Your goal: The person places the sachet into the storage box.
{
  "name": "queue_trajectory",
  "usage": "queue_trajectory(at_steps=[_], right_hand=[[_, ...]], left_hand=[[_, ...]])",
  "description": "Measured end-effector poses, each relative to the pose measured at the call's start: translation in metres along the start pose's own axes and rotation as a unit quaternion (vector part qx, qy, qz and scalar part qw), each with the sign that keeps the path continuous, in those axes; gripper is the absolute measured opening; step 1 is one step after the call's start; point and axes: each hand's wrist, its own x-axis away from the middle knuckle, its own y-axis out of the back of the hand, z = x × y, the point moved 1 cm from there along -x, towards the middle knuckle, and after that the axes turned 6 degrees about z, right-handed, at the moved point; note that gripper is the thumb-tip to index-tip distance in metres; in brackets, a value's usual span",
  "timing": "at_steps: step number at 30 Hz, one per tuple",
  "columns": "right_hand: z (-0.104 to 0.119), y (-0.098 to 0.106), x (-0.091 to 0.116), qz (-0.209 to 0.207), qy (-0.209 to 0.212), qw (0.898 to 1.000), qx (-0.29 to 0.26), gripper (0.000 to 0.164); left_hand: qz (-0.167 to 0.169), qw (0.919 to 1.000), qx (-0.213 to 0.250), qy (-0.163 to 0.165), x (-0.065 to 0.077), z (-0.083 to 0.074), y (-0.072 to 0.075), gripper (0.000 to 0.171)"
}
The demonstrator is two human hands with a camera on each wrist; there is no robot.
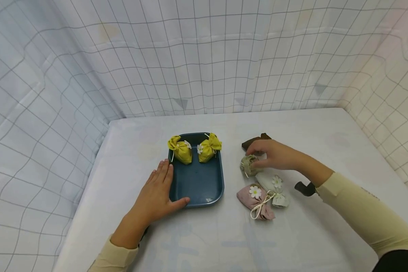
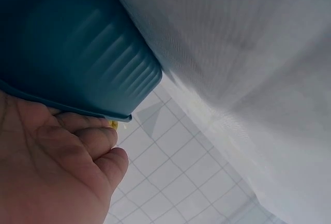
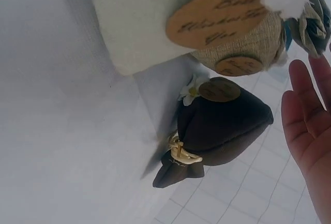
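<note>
Head view, your left hand (image 1: pixel 156 194) rests against the tray (image 1: pixel 197 185), fingers together, thumb apart, yellow bags (image 1: pixel 183 152) at its far end, your right hand (image 1: pixel 275 155) touches the green bag (image 1: pixel 246 166) right of the tray, whether its fingers clamp cannot be told.

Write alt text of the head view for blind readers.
A person's right hand is at an olive-green cloth pouch, near a brown cloth pouch, a pale green pouch and a pink pouch on a white table. The left hand rests against a dark blue, rounded rectangular tray holding two yellow cloth pouches.
</note>
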Motion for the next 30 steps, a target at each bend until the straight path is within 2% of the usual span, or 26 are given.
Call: queue_trajectory(at_steps=[5,13,24,30], right_hand=[[0.005,-0.003,-0.005,0.017,0.005,1.000,0.011,0.030],[0.000,-0.009,-0.010,0.037,-0.001,0.999,0.013,0.027],[-0.004,-0.016,-0.008,0.030,-0.008,1.000,-0.005,0.036],[-0.005,-0.020,-0.010,0.022,-0.007,1.000,-0.001,0.029]], left_hand=[[0.001,1.0000,0.000,0.000,0.000,0.000,0.000,0.118],[-0.003,1.0000,0.004,-0.001,0.001,0.001,0.001,0.118],[-0.001,1.0000,0.004,0.000,0.000,0.000,0.002,0.118],[-0.002,1.0000,0.003,0.001,0.000,0.001,0.001,0.118]])
